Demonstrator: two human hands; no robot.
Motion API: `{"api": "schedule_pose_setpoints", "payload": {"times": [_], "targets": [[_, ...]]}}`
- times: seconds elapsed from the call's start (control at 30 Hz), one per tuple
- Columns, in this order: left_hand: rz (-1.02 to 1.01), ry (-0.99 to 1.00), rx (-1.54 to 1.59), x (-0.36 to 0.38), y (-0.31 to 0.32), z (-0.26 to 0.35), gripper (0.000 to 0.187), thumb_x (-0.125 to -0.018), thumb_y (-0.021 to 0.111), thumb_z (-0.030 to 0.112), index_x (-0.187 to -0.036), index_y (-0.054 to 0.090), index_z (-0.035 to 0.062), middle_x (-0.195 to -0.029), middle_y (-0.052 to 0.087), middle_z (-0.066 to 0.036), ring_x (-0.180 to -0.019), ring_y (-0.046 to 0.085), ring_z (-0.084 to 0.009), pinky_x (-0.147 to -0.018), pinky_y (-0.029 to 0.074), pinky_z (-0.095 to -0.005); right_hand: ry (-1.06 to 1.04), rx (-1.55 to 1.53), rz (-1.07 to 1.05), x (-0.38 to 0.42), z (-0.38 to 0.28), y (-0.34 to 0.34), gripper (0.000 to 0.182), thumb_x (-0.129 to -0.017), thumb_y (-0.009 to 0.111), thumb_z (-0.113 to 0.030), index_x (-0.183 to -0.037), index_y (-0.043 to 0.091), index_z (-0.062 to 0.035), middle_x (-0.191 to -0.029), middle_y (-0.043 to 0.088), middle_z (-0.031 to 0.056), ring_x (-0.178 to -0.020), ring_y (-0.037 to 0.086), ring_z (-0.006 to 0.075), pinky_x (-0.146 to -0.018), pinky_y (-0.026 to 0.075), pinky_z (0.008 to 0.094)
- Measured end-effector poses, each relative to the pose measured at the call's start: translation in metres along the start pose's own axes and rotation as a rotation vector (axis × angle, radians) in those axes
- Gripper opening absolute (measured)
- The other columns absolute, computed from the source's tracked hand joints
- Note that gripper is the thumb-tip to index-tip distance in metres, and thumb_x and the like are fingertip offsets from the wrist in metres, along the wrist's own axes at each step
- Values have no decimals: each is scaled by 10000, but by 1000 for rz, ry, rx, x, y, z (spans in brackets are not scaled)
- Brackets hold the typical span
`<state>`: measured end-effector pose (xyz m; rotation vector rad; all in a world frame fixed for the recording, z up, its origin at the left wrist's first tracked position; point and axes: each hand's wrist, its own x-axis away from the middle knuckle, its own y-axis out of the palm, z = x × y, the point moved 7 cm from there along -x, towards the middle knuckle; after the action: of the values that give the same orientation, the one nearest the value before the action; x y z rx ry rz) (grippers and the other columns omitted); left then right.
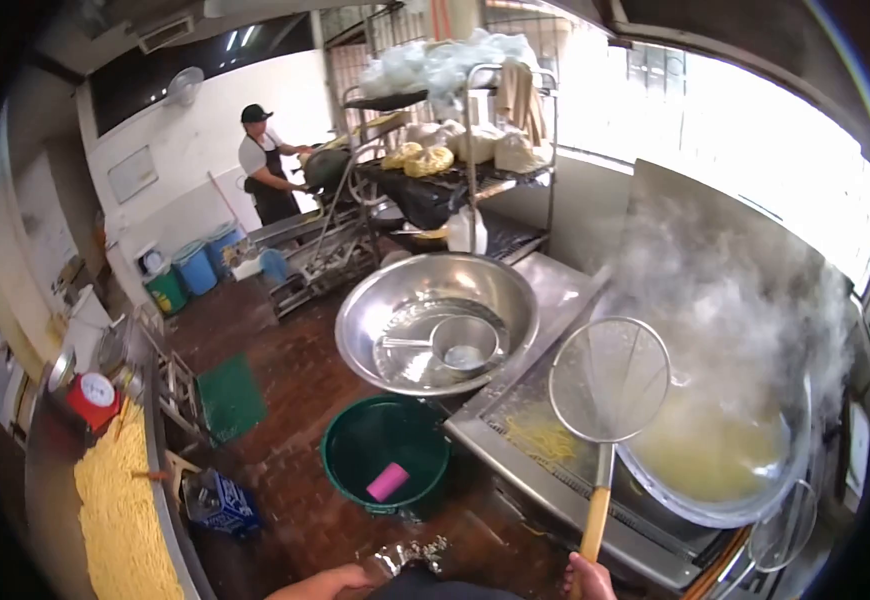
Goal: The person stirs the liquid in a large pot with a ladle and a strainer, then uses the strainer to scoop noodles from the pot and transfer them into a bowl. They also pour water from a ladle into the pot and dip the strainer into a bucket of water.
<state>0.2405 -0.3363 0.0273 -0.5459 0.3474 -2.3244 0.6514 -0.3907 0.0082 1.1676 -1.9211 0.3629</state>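
Over brown floor tiles, near a metal basin, grips a wire strainer by its wooden handle with the right hand, close to a steaming vat; cannot tell the grip of the left hand, low beside something shiny

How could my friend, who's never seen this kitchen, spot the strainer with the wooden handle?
Find the big steaming pot on the right side of the picture. Just to its left in the view is a round mesh strainer, with the person's right hand on its wooden handle. It's being held, unlike the other strainer by the pot's lower-right edge.
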Motion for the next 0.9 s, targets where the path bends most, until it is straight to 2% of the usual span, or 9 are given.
{"api": "schedule_pose_setpoints", "payload": {"times": [0.2,0.27,0.33,0.37,0.43,0.5,0.6,0.67,0.9], "targets": [[29,-964,22,54,49,-280,322,-813,625,419,-897,607,109,-727,584,-42,-598,520,-179,-546,416,-358,-262,133,81,-15,-8,12,186,-809,625,-162,-807,468,-62,-547,467,40,-367,443,153,-329,387,293],[-31,-981,21,60,49,-304,313,-813,631,419,-882,599,115,-698,572,-33,-560,505,-172,-516,405,-357,-303,198,147,-20,-10,9,172,-819,628,-182,-830,509,-57,-568,483,35,-416,472,148,-373,408,290],[143,-510,535,59,41,-291,335,-817,594,370,-927,669,63,-782,641,-55,-737,603,-171,-644,477,-304,-337,272,230,-17,-12,2,171,-828,631,-201,-853,550,-53,-590,500,31,-464,501,143,-417,428,287],[104,-505,537,47,43,-293,335,-817,594,370,-927,669,63,-782,641,-55,-737,603,-171,-644,477,-304,-359,297,259,-13,-18,5,162,-810,638,-164,-831,520,-55,-576,492,32,-430,490,137,-380,418,281],[297,-969,534,54,41,-316,273,-827,594,334,-835,655,68,-689,584,-17,-602,546,-132,-510,423,-272,-379,337,294,-3,-16,3,170,-792,646,-127,-809,491,-58,-562,484,32,-397,479,131,-343,408,275],[302,-943,608,67,35,-313,250,-845,579,307,-776,635,73,-658,570,-16,-534,518,-123,-435,378,-274,-305,326,222,-4,-15,-9,146,-791,644,-119,-812,508,-69,-562,490,25,-393,473,122,-342,400,263],[154,-518,732,70,26,-307,262,-852,562,306,-749,625,74,-626,565,-15,-493,497,-118,-403,351,-280,-483,713,635,21,-33,-40,206,-746,700,-223,-844,623,-59,-639,593,82,-526,576,214,-502,469,350],[171,-1057,494,88,30,-349,350,-788,656,439,-884,608,106,-729,575,-26,-546,478,-152,-492,394,-350,-592,947,829,47,-44,-26,246,-745,683,-275,-862,635,-64,-708,624,135,-678,611,302,-633,481,395],[267,-1091,710,102,23,-357,338,-790,656,429,-924,618,120,-758,590,-26,-516,454,-142,-478,381,-328,-613,817,706,32,-16,-25,341,-764,652,-342,-795,573,-12,-662,603,155,-632,583,361,-580,467,437]]}}
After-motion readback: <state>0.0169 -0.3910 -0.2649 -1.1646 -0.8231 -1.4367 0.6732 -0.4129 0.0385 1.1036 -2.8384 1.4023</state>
